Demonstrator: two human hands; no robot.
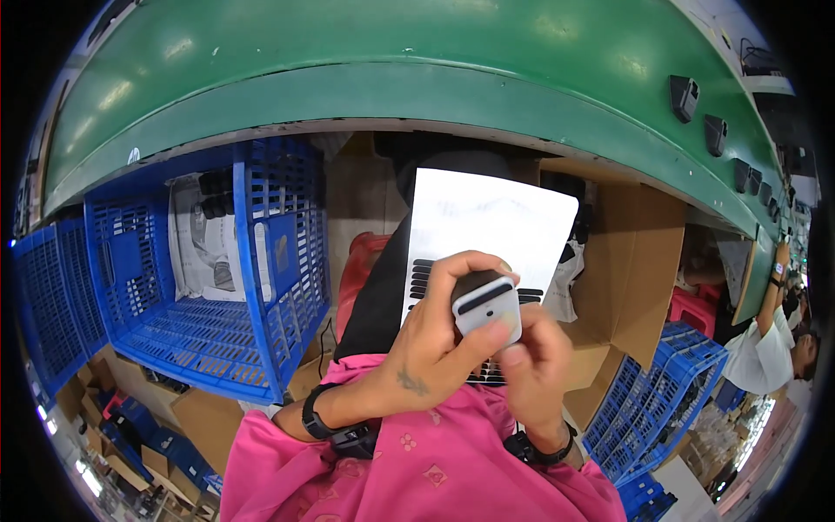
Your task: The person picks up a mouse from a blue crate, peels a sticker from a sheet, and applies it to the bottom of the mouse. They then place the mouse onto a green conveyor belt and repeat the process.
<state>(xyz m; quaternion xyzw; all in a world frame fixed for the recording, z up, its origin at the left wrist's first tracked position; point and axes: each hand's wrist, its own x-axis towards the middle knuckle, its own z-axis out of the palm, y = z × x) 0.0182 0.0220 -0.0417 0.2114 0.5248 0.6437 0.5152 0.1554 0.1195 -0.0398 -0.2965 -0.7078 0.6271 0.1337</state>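
Note:
A small rounded device (477, 329) with a pale grey face, a black strip across its top and a dark dot is held above my lap. My left hand (426, 335) wraps around it, with the thumb pressed on its face. Curled at its lower right edge, my right hand (537, 352) grips the device with thumb and bent fingers. Beneath both hands, a white sheet (496, 209) rests on my lap, carrying rows of black rounded stickers (420, 277). My hands cover part of those rows.
A green workbench (365, 96) runs across the front, with several black parts (684, 97) along its right side. To the left stand blue crates (187, 335). An open cardboard box (639, 261) and another blue crate (652, 400) are at the right. A person (770, 348) sits farther right.

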